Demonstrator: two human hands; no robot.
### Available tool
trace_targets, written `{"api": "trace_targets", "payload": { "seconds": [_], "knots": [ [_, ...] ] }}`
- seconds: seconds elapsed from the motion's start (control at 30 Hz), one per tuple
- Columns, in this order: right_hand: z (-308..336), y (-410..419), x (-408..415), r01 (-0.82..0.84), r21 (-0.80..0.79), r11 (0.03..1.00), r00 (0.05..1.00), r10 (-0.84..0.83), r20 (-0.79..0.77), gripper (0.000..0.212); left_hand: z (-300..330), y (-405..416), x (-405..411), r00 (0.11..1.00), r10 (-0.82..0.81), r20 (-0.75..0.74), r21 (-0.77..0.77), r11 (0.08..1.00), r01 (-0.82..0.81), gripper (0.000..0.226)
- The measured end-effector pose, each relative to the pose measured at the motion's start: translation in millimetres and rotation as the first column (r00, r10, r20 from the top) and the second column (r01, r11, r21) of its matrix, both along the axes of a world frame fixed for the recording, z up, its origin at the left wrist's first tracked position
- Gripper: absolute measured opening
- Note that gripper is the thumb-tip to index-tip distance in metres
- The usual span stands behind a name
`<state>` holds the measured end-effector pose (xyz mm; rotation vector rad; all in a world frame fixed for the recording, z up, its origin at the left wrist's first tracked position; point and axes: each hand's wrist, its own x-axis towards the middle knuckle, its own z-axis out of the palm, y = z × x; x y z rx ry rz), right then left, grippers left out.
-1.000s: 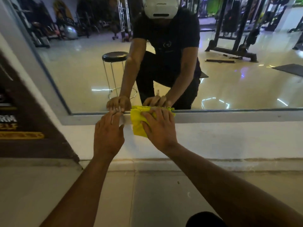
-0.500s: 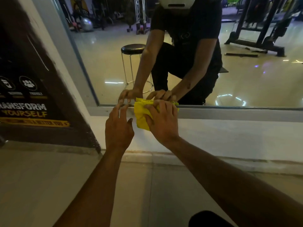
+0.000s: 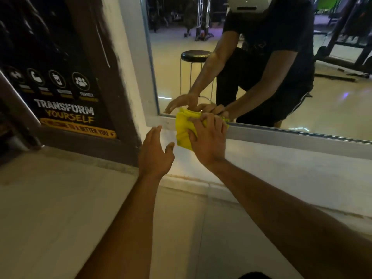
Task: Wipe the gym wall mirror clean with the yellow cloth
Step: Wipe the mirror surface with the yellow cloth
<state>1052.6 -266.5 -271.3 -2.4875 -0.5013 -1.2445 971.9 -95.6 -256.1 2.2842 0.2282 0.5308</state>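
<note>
The wall mirror point(image 3: 261, 63) fills the upper right, with a grey metal frame point(image 3: 281, 137) along its bottom and left sides. A folded yellow cloth point(image 3: 182, 129) lies over the bottom frame near the mirror's lower left corner. My right hand point(image 3: 208, 138) presses the cloth flat against the frame and glass edge, fingers spread over it. My left hand point(image 3: 155, 152) hovers just left of the cloth below the frame, fingers straight and relaxed, holding nothing; whether it touches the wall I cannot tell. Both hands and the cloth are reflected in the glass.
A dark gym poster point(image 3: 66, 109) reading "Transform Yourself" covers the wall left of the mirror. A white wall strip point(image 3: 291, 170) runs under the frame down to the tiled floor point(image 3: 60, 208). The mirror reflects a black stool point(image 3: 196, 56) and gym machines.
My right hand and the cloth have slid left along the bottom frame toward the mirror's corner. My left hand has come off the frame and dropped slightly lower. The view has swung left.
</note>
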Motion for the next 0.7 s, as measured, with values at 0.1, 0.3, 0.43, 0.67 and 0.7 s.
{"api": "trace_targets", "payload": {
  "seconds": [0.1, 0.3, 0.43, 0.67, 0.7],
  "knots": [
    [-5, -20, -3, 0.000, 0.009, 1.000, 1.000, 0.000, -0.015, 0.034, 3, 12, 5, 0.998, 0.058, -0.021, -0.114, 0.992, -0.060, 0.067],
    [-9, 15, 2, 0.103, 0.088, 0.991, 0.995, -0.103, -0.012, 0.032, -3, 40, 40, 0.985, 0.144, -0.097, -0.166, 0.973, -0.159, 0.070],
    [-2, 67, 8, 0.012, 0.052, 0.999, 0.999, -0.010, -0.040, 0.032, -8, 70, 66, 0.996, 0.093, 0.015, -0.068, 0.993, -0.092, 0.042],
    [2, 50, -7, 0.141, 0.100, 0.985, 0.982, -0.126, -0.143, 0.035, -21, 119, 93, 0.985, -0.151, 0.084, 0.063, 0.987, 0.146, 0.012],
    [5, 64, -5, 0.147, 0.097, 0.984, 0.980, -0.132, -0.148, 0.033, -22, 123, 95, 0.978, -0.179, 0.107, 0.060, 0.983, 0.173, 0.013]
  ]
}}
